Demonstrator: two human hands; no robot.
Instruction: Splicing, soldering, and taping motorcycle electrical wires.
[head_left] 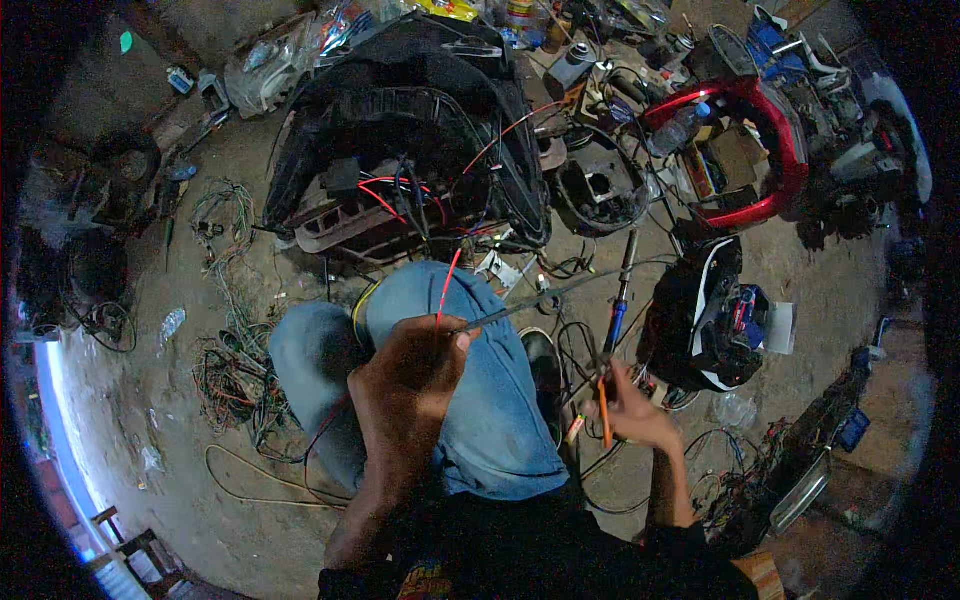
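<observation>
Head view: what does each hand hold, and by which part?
Left hand: red wire, below its upper tip, and grey cable, at the thumb; right hand: orange-handled tool, by the handle.

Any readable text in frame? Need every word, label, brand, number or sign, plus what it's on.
None legible.
Dark shirt: coloured print at the lower edge, too blurred to read.
Clear bottle: any marking too small to read.
Grey can: same, too small.
Orange-handled tool in the right hand: no lettering visible.
</observation>
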